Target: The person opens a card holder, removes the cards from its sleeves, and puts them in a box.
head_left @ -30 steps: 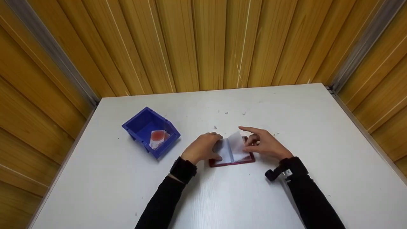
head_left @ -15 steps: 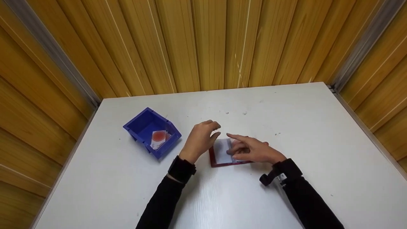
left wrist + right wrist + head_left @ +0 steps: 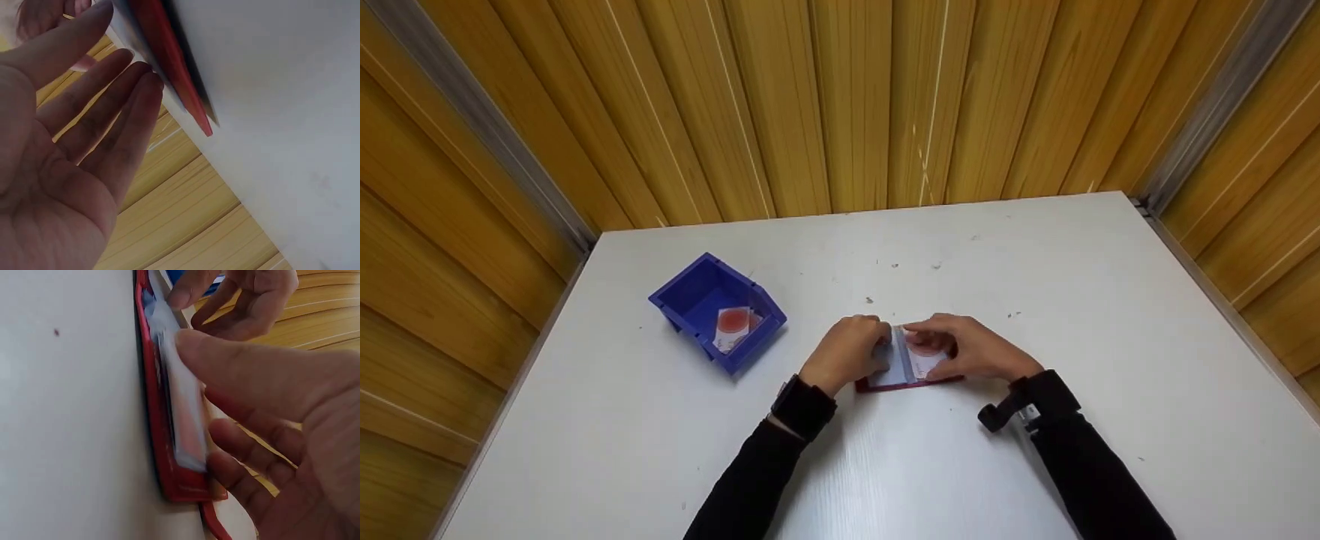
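Note:
A small red card holder (image 3: 913, 385) lies open on the table, its clear plastic sleeves spread to both sides of the spine. A white card with a red round print (image 3: 924, 363) shows on its right side. My left hand (image 3: 851, 351) rests with its fingertips on the left sleeve; the left wrist view shows those fingers (image 3: 101, 107) along the holder's edge. Over the right side, my right hand (image 3: 971, 349) spans the card, forefinger near the far edge and thumb near the front one. In the right wrist view its thumb (image 3: 225, 360) touches the clear sleeve (image 3: 185, 399).
To the left stands a blue plastic bin (image 3: 712, 311), with white cards printed in red (image 3: 732, 327) in it. The white table (image 3: 1035, 262) ends at a wood-patterned panel wall (image 3: 855, 112) at the back.
The lifted sleeve page has been turned down to the left, and the printed card now shows on the right. My left hand rose off the holder, then came back down onto its left side.

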{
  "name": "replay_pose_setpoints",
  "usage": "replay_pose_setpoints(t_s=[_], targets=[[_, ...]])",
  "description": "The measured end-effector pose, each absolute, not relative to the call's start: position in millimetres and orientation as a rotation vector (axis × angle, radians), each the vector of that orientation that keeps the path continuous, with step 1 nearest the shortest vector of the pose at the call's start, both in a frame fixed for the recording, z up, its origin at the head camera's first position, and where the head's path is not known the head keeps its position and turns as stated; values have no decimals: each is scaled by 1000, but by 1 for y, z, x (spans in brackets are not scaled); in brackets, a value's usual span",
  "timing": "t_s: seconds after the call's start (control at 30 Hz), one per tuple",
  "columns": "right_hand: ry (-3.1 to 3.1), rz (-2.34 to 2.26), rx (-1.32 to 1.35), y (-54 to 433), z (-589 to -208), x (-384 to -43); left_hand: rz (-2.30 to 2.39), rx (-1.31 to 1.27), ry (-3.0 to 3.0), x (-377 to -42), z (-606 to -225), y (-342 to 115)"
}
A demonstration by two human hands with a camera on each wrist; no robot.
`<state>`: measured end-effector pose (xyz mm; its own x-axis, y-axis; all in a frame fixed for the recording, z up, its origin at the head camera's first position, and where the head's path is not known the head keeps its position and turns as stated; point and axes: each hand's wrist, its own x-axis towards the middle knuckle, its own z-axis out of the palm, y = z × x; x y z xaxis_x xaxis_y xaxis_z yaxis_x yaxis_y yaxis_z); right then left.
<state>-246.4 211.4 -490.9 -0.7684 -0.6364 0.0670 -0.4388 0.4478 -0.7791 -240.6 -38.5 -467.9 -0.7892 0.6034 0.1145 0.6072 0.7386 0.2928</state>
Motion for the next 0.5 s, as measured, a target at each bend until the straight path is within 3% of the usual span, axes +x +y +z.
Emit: replay_pose_setpoints(t_s=[0.37,0.5], targets=[[2546,-1114,-844,233,-491,-253,-569,-1056,-2932,-235,-466,-33],[2561,-1101,-858,238,-491,-253,-730,-922,-2965,-232,-470,-24]])
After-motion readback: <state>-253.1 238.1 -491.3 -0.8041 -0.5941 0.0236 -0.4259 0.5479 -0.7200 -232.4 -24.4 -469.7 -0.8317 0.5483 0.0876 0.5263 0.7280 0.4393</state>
